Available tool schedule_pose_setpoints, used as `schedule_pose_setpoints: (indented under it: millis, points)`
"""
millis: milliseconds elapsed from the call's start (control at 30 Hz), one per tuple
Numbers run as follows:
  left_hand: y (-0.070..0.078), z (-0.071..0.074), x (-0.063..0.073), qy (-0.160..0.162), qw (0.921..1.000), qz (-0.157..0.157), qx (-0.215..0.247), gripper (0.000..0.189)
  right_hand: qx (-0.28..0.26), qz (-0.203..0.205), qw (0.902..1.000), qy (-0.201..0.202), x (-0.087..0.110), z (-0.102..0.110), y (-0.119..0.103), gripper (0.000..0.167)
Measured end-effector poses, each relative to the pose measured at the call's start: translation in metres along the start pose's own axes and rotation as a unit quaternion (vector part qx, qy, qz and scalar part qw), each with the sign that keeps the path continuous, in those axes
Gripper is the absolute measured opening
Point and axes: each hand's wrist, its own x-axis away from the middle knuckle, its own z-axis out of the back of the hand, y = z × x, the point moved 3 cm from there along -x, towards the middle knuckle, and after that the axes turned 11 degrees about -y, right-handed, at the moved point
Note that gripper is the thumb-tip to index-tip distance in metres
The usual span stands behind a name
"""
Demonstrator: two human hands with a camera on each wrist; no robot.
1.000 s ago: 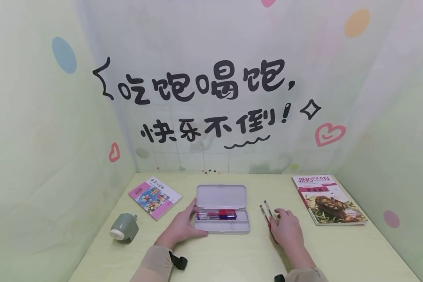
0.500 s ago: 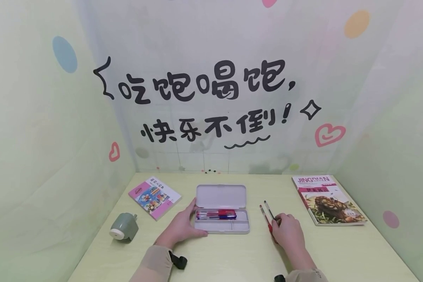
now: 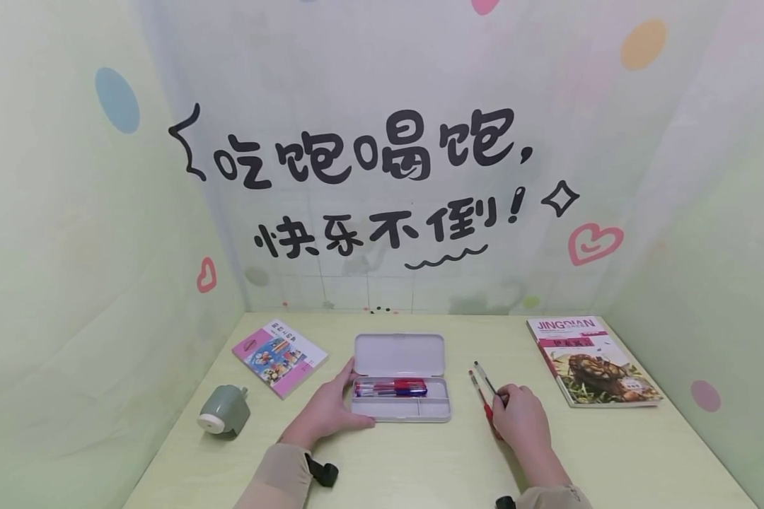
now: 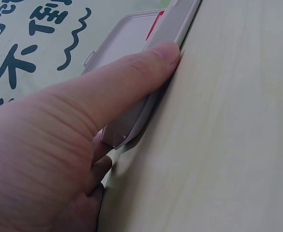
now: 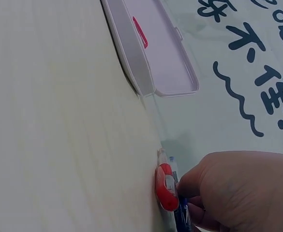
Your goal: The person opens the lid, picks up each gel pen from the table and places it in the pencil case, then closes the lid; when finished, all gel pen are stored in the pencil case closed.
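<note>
An open pale-lilac pencil case (image 3: 400,418) lies mid-table, lid (image 3: 400,355) tipped back. Several red and blue pens (image 3: 391,387) lie in its rear compartment. My left hand (image 3: 327,411) holds the case by its left end; in the left wrist view the thumb (image 4: 146,67) presses along the front wall. To the right of the case, my right hand (image 3: 525,420) pinches a dark blue pen (image 5: 182,216) between thumb and fingers. A red pen (image 3: 488,412) lies close beside it on the table. The far fingers of the right hand are partly hidden.
A grey-green pencil sharpener (image 3: 226,410) stands at the left, with a pink-and-blue booklet (image 3: 280,358) behind it. A magazine with a lion cover (image 3: 595,364) lies at the right. A printed wall (image 3: 382,290) rises behind the table (image 3: 414,466).
My right fingers have come down and drawn together around the dark blue pen, whose tip has shifted slightly left. The left hand and the case have stayed put.
</note>
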Motion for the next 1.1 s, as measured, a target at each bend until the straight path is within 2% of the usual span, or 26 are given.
schedule_pose_setpoints:
  millis: [233,500,733,933,1100]
  points:
    - [0.0,0.0,0.0,0.0,1.0,-0.001,0.006,0.151,0.008,0.017,0.9993,0.033,0.001,0.004,-0.013,0.025]
    - [0.0,0.0,0.0,-0.001,1.0,0.005,0.002,0.15,-0.002,0.064,0.9963,0.057,0.001,-0.002,-0.047,0.018]
    - [0.003,0.001,0.002,-0.003,1.0,0.006,0.003,0.149,0.015,0.129,0.9895,0.064,-0.003,-0.022,-0.086,0.01]
    - [0.003,0.001,0.001,-0.003,1.0,0.001,0.004,0.148,0.065,0.179,0.9786,0.079,-0.004,-0.043,-0.114,0.006]
    - [0.001,0.001,0.0,-0.004,1.0,-0.005,-0.001,0.148,0.098,0.197,0.9737,0.059,-0.002,-0.057,-0.132,0.006]
